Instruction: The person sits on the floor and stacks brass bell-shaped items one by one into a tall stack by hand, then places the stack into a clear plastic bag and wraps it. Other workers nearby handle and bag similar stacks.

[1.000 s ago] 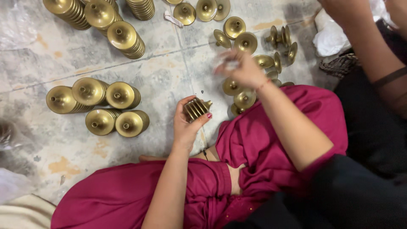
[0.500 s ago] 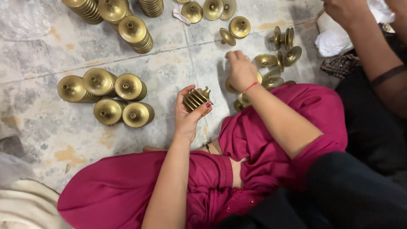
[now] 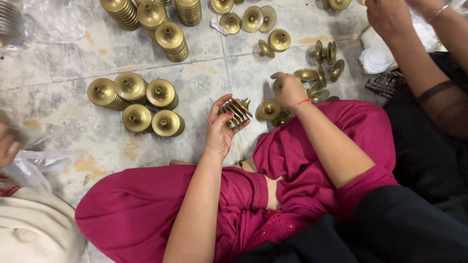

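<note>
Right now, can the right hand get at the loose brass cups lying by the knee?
Probably yes: the right hand already rests among the loose brass cups, with nothing over them. The left hand holds a stacked set off to the side, out of the way.

A worn stone-tile floor [image 3: 63, 58], pale grey with rust-coloured patches and dark joints, carries everything. Five short stacks of brass cups [image 3: 134, 104] stand close together left of centre, taller stacks [image 3: 156, 22] rise at the top edge, and loose brass cups [image 3: 312, 73] lie scattered on their sides and mouths toward the upper right, some touching. Clear plastic sheeting [image 3: 34, 160] lies crumpled at the left edge, a white cloth [image 3: 378, 56] sits at the right, and a small white scrap [image 3: 218, 27] lies among the upper cups
</note>
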`<state>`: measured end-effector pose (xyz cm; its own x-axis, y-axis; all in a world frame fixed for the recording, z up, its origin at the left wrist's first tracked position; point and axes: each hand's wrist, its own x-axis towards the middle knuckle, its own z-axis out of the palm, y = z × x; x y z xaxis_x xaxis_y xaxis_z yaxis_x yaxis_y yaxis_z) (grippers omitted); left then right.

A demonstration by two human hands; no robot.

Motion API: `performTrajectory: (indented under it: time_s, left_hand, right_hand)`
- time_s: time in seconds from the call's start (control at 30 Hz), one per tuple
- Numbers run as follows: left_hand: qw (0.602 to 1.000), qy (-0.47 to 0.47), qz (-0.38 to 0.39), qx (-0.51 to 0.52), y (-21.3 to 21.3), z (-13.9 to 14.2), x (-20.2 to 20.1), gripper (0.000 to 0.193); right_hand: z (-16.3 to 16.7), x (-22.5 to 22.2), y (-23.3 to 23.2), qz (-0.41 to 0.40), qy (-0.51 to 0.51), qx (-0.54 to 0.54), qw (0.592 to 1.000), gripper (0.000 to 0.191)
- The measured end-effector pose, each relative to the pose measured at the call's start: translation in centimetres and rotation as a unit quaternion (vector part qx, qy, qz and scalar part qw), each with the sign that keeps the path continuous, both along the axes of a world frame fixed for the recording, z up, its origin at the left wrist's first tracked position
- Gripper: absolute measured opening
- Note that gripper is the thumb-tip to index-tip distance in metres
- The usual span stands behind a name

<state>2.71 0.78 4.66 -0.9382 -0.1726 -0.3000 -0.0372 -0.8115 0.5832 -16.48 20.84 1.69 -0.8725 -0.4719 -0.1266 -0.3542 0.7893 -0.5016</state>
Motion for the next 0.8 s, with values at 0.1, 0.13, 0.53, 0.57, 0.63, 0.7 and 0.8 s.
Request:
performTrajectory:
  time_s: [0.1, 0.13, 0.53, 0.57, 0.63, 0.7, 0.8]
  left_hand:
    - [1.000, 0.002, 0.009, 0.012, 0.0, 0.0, 0.1, 0.051]
    - [1.000, 0.002, 0.007, 0.006, 0.1, -0.1, 0.1, 0.050]
    - [0.999, -0.020, 0.019, -0.022, 0.4, -1.2, 0.2, 0.050]
    - [0.998, -0.031, 0.021, -0.041, 0.4, -1.2, 0.2, 0.051]
    - [0.996, -0.047, 0.017, -0.076, 0.7, -1.3, 0.2, 0.052]
    - [0.992, -0.059, 0.009, -0.112, 1.0, -1.3, 0.3, 0.054]
    - [0.988, -0.025, 0.035, -0.150, 1.2, -1.4, 0.5, 0.053]
  right_hand:
    - [2.0, 0.3, 0.9, -0.134, -0.192, -0.231, 0.944, 0.049]
    - [2.8, 0.6, 1.5, -0.170, -0.284, -0.349, 0.877, 0.048]
    - [4.6, 4.9, 2.1, -0.192, -0.406, -0.440, 0.778, 0.057]
    - [4.3, 5.1, 1.4, -0.197, -0.372, -0.410, 0.809, 0.059]
    - [3.9, 6.4, -0.4, -0.128, -0.281, -0.426, 0.850, 0.048]
    - [4.0, 8.0, -1.8, -0.052, -0.272, -0.441, 0.854, 0.046]
    - [5.3, 9.7, -2.5, 0.042, -0.372, -0.468, 0.800, 0.057]
